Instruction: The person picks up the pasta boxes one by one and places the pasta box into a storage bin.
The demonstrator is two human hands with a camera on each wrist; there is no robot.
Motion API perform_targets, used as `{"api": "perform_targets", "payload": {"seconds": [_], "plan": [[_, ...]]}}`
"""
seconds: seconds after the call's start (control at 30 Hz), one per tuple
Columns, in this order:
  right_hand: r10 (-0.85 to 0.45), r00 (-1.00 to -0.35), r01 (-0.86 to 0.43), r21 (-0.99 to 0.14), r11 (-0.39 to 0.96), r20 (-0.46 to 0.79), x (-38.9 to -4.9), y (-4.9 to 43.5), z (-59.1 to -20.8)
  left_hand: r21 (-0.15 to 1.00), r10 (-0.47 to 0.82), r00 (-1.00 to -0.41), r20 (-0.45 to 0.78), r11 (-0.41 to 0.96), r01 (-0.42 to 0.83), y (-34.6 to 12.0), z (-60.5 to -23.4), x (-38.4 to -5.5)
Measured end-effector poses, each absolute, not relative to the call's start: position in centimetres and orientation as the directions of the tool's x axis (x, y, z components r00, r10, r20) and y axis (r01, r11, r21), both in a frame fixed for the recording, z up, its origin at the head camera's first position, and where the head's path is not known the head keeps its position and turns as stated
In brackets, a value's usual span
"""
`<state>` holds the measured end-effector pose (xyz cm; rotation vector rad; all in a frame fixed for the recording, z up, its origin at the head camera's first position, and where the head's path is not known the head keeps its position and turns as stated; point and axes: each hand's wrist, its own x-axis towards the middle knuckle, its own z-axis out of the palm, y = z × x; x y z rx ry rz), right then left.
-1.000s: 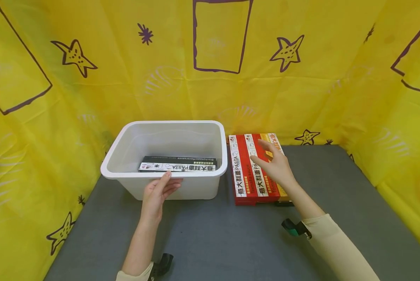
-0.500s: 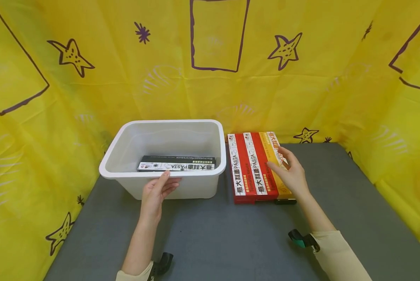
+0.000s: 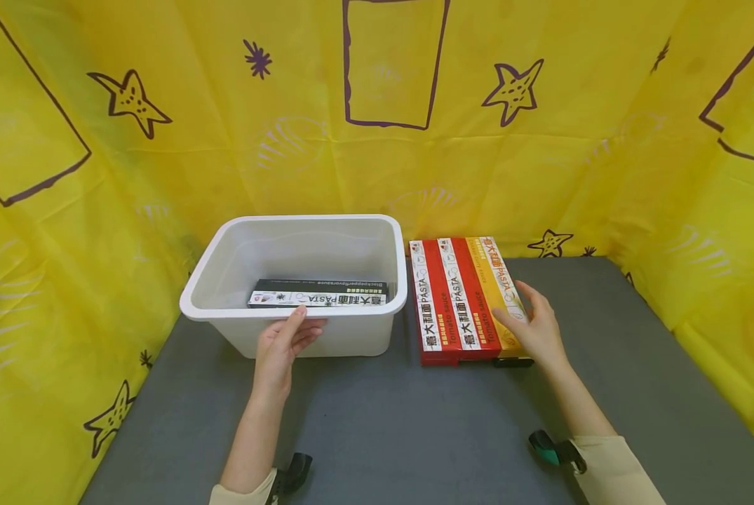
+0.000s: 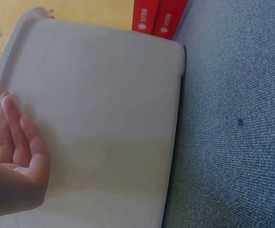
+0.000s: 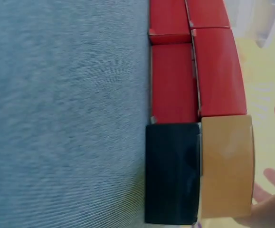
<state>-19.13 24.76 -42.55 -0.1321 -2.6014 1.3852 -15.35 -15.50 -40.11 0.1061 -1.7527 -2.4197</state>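
A white plastic bin (image 3: 326, 337) holds a black-and-white pasta box (image 3: 320, 289). My left hand (image 3: 280, 351) grips its front rim, thumb over the edge and fingers against the outer wall. To the bin's right lie pasta boxes stacked in two layers. On top are two red pasta boxes (image 3: 436, 301) and a yellow pasta box (image 3: 493, 280); beneath are red ends and a black box (image 5: 172, 173). My right hand (image 3: 541, 333) is at the yellow box's right side. The thumb hovers over its top, apart from it in the right wrist view, and the fingers lie along the far side.
The boxes stand close beside the bin on a grey cloth-covered table (image 3: 383, 435). A yellow patterned curtain (image 3: 275, 175) hangs close behind them and along both sides.
My right hand has moved right and toward me, from above the red boxes to the yellow box's right side. The left hand keeps its grip on the rim.
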Motion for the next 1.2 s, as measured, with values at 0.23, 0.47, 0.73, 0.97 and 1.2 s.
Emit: {"api": "perform_targets", "payload": {"seconds": [0.23,0.47,0.73,0.97,1.2], "plan": [[0.151,-0.988,0.053,-0.840,0.540,0.034,-18.3,25.6,-43.2,0.951,-0.160,-0.987,0.029,-0.299,0.077,-15.5,-40.1,-15.4],[0.129,-0.991,0.082,-0.849,0.522,-0.017,-18.3,26.0,-43.9,0.950,-0.160,-0.987,0.028,-0.303,0.076,-15.5,-40.1,-15.5],[0.085,-0.994,0.106,-0.863,0.494,-0.073,-18.3,26.3,-44.8,0.952,-0.161,-0.987,0.021,-0.299,0.069,-15.5,-40.1,-15.4],[0.059,-0.995,0.094,-0.871,0.483,-0.075,-18.2,26.3,-45.2,0.953,-0.155,-0.988,0.023,-0.295,0.069,-15.5,-40.1,-15.4],[0.079,-0.994,0.110,-0.852,0.512,-0.081,-18.1,26.5,-45.3,0.953,-0.157,-0.987,0.019,-0.295,0.065,-15.5,-40.0,-15.4]]}}
